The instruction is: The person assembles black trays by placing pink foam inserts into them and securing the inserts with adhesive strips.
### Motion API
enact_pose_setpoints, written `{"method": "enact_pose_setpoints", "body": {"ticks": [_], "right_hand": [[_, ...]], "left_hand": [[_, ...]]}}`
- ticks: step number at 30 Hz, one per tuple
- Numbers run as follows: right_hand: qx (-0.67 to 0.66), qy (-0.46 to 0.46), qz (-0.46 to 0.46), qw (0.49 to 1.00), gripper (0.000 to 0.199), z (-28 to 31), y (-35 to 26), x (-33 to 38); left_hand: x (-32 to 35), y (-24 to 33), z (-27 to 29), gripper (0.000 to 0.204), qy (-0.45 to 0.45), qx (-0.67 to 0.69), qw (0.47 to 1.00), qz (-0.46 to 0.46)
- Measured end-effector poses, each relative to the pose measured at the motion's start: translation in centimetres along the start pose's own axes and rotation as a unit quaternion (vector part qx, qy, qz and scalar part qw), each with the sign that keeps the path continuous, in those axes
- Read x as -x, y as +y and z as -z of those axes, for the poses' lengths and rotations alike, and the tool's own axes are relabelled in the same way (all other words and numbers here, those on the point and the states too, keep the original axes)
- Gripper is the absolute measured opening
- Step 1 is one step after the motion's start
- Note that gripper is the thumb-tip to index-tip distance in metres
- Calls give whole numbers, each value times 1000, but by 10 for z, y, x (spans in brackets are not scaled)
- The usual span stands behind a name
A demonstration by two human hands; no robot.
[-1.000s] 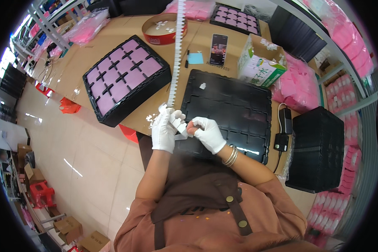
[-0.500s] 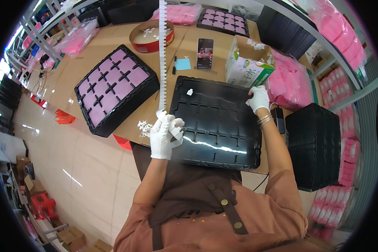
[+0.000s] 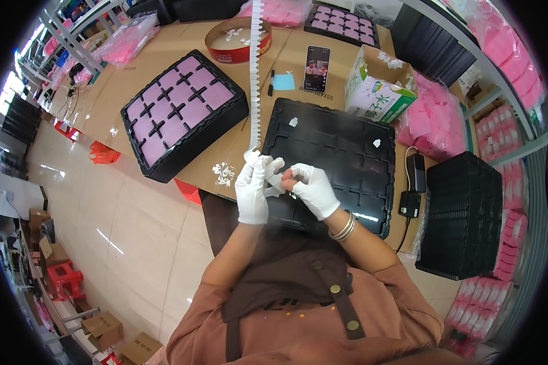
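A long strip of white stickers point(image 3: 254, 79) with notched edges hangs down past the table to my left hand point(image 3: 252, 193). That gloved hand is closed around its lower, folded end. My right hand point(image 3: 315, 191), in a glove with bare fingertips, pinches at the same end; the exact piece between its fingertips is too small to see. Under both hands lies a black plastic tray point(image 3: 329, 149) with moulded ridges, flat side up. One small white sticker point(image 3: 293, 122) sits near its far left corner, another white sticker point(image 3: 376, 143) near its right edge.
Left stands a black tray stack with pink foam pads point(image 3: 182, 100). Behind are a round red tin point(image 3: 234, 55), a phone point(image 3: 316, 70), a blue note pad point(image 3: 283, 82) and a carton point(image 3: 377, 91). A black tray stack point(image 3: 463, 213) rises at right. White scraps point(image 3: 224, 174) lie left.
My right hand has left the black tray's right edge and come across to the strip at my left hand. A second sticker now shows where it was. The view has shifted slightly.
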State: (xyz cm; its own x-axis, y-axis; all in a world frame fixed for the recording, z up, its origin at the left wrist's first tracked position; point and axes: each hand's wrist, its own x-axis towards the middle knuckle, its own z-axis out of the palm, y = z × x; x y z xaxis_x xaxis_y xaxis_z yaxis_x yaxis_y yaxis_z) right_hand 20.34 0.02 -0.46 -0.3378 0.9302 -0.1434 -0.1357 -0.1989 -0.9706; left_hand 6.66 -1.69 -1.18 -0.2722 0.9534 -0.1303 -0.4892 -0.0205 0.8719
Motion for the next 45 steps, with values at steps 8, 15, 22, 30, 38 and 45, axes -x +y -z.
{"method": "enact_pose_setpoints", "body": {"ticks": [8,15,22,30,38,45], "right_hand": [[141,56,224,963,13,-1,-21,28],[306,148,-77,937,5,140,-18,107],[535,216,-206,790,11,132,0,109],[617,213,-141,744,8,128,12,108],[472,218,99,848,13,148,8,125],[347,345,-38,871,9,229,-8,-1]], "left_hand": [[-2,-4,0,26,19,53,998,24],[8,-3,43,27,8,-93,995,-27],[17,-22,51,27,16,-123,992,-12],[21,-25,50,25,23,-131,991,-18],[21,-18,47,25,30,-146,989,-2],[21,-21,47,23,10,-145,989,6]]}}
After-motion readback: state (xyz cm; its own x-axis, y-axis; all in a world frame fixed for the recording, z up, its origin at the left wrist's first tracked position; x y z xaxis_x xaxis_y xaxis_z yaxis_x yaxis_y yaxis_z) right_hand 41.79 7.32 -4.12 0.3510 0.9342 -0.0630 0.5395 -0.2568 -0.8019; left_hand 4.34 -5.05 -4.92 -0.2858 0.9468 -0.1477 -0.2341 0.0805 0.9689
